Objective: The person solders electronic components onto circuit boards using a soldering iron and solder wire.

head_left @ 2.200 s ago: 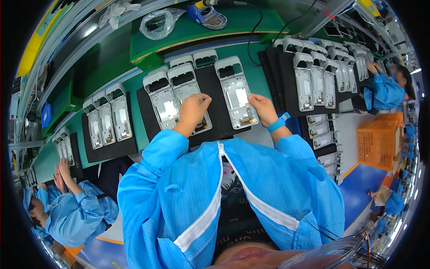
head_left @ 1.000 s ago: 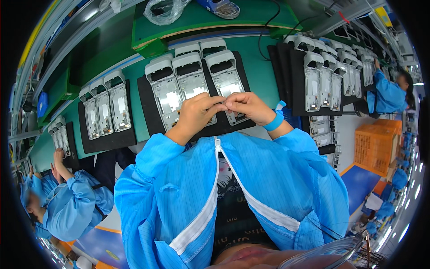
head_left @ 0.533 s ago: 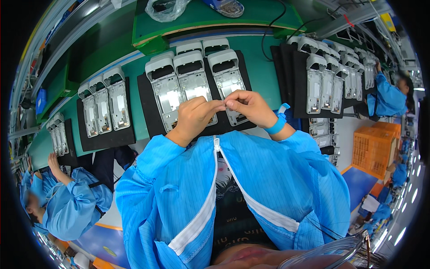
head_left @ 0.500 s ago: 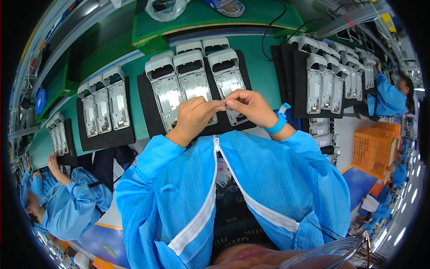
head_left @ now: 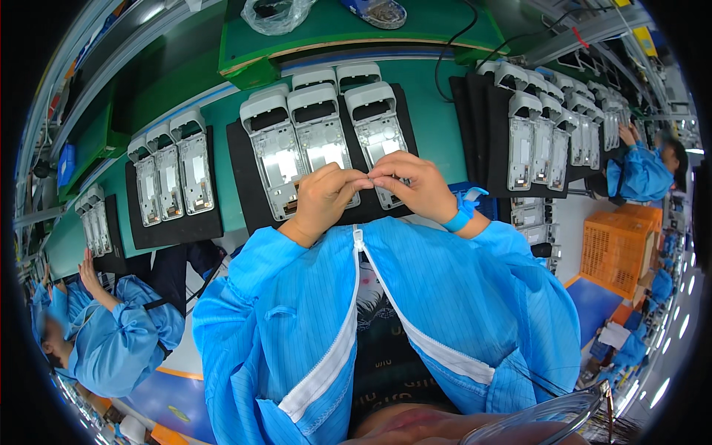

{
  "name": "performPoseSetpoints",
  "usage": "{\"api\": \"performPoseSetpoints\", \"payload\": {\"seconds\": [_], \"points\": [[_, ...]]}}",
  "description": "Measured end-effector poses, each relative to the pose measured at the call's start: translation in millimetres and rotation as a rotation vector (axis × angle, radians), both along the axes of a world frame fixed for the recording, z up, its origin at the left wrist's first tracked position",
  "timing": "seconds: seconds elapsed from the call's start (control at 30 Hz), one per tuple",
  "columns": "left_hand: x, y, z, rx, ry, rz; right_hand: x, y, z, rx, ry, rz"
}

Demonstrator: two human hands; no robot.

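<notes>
- Something tiny is pinched between my left hand [head_left: 324, 199] and right hand [head_left: 410, 184], too small to identify, fingertips meeting above the middle grey plastic housing shell [head_left: 320, 142].
- I'd keep the pinch steady (wrists low) over the black tray [head_left: 248, 200] on the green tabletop [head_left: 437, 130].

To your left lies a black rectangular mat [head_left: 178, 230] bearing three white plastic housings [head_left: 172, 178]. Above, you see a crumpled clear plastic bag [head_left: 276, 13] on a green shelf [head_left: 356, 30]. An orange plastic crate [head_left: 617, 248] stands at your right.
</notes>
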State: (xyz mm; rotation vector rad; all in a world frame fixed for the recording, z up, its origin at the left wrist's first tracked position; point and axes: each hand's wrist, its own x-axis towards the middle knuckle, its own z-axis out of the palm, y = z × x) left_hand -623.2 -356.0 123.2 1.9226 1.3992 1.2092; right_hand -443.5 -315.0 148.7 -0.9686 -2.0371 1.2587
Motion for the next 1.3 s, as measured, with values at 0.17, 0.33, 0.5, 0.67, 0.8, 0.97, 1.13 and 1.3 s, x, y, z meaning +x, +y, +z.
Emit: {"api": "performPoseSetpoints", "payload": {"seconds": [0.17, 0.33, 0.5, 0.67, 0.8, 0.97, 1.13, 1.3], "points": [[1, 0, -6, -0.146, -0.097, -0.054, 4, 3, -2, -0.074, -0.042, 0.038], [4, -3, -10, -0.321, -0.156, -0.026, 2, 1, -6, -0.025, -0.055, 0.033], [8, -1, -18, -0.431, -0.217, 0.006, 0, 2, -18, 0.003, -0.031, -0.037], [8, 5, -26, -0.436, -0.212, 0.131, 2, 25, -55, 0.100, -0.066, -0.109], [-4, 4, -35, -0.413, -0.081, 0.166, 2, 50, -82, 0.329, -0.212, -0.164], [-14, -1, -48, -0.469, -0.046, 0.192, -8, 68, -106, 0.496, -0.216, -0.190], [-19, -1, -62, -0.399, -0.010, 0.177, -19, 77, -118, 0.598, -0.198, -0.188], [-21, -3, -65, -0.429, 0.009, 0.174, -21, 76, -124, 0.615, -0.232, -0.169]]}}
